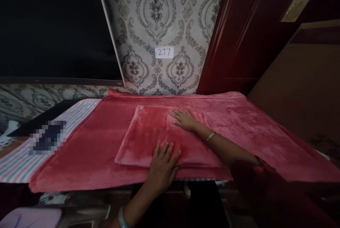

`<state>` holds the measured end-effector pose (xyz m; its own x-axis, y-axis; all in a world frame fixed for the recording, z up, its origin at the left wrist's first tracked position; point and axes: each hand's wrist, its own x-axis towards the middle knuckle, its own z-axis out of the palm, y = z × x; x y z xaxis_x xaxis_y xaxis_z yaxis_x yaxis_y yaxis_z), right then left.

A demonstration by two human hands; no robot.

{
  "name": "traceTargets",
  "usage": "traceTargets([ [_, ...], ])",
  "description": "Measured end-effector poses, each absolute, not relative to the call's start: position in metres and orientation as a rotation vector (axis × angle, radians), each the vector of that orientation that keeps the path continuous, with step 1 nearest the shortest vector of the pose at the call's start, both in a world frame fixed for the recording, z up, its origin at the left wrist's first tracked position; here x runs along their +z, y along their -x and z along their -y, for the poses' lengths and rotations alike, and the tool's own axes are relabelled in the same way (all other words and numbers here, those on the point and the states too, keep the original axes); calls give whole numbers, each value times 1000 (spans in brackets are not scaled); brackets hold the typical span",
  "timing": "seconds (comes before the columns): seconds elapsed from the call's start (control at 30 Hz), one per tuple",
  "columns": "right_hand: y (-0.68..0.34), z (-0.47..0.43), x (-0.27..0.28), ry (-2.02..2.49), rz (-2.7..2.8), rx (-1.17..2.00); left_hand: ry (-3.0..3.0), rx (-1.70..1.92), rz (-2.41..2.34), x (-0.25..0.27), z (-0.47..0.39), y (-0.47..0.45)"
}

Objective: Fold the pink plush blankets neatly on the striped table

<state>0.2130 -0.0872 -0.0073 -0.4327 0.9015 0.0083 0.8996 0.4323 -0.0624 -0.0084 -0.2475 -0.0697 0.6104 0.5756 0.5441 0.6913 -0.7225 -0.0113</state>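
Note:
A pink-red plush cushion cover, flat and roughly square, lies on a larger plush blanket of the same colour. My left hand rests on the cover's near edge, its fingers spread and pointing away from me. Farther back, my right hand lies flat near the cover's far edge, with the fingers stretched out to the left. Both palms press on the fabric and neither hand grips it. A faint crease runs down the cover between the hands. Whether anything is inside it, I cannot tell.
A striped cloth shows under the blanket at the left, with a blurred-out dark object on it. A large television stands at the back left. Behind the table are patterned wallpaper with a 277 label and a dark red door.

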Motion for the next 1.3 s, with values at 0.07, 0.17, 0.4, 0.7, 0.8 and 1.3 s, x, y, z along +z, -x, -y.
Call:
traceTargets([
  [0.07,-214,80,-9,1716,2592,98,2626,-776,1059,-71,248,9],
  [0.17,-213,78,-14,1699,2577,75,2644,-782,1068,-72,249,9],
  [0.4,-215,80,-26,1664,2520,38,2646,-797,1086,-73,249,9],
  [0.7,-216,77,-26,1673,2502,117,2677,-789,1081,-64,251,8],
  [0.8,-214,74,-17,1688,2481,217,2712,-791,1057,-54,250,17],
  [1.3,-135,88,-11,1068,2874,178,2525,-774,1185,-74,252,43],
])
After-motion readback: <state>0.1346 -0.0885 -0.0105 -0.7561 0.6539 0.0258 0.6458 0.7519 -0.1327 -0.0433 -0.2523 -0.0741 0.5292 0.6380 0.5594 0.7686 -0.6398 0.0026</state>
